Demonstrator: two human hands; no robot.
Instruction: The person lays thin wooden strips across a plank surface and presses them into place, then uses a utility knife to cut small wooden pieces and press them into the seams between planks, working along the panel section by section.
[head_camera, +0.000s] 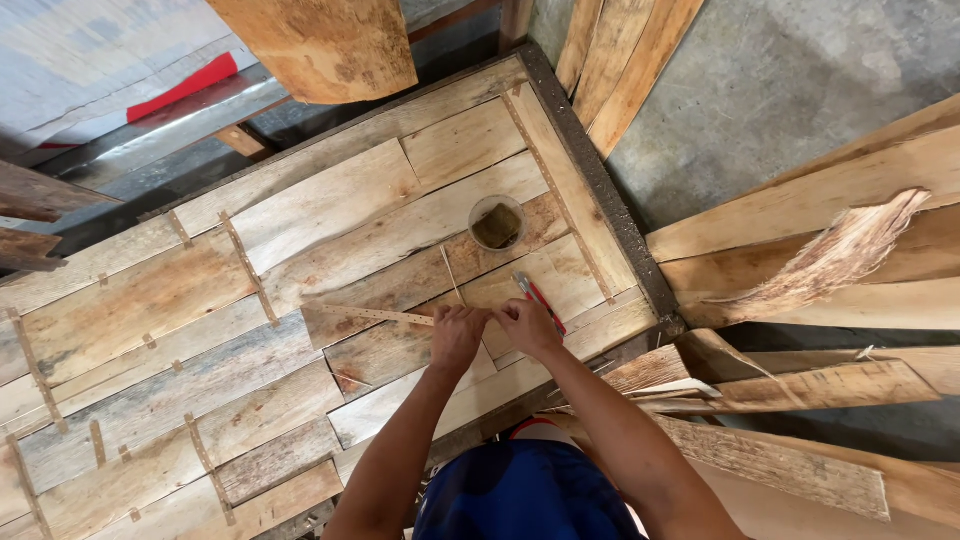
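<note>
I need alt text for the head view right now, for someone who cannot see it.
Seen from above, a person's left hand and right hand press a thin tape strip onto a table of patched wood veneer sheets. A red-handled tool and a small round cup lie just beyond the hands; loose veneer pieces are stacked to the right.

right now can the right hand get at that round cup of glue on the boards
Probably yes: the right hand rests on the veneer sheets, and the round cup sits just beyond it with nothing between them.
</note>
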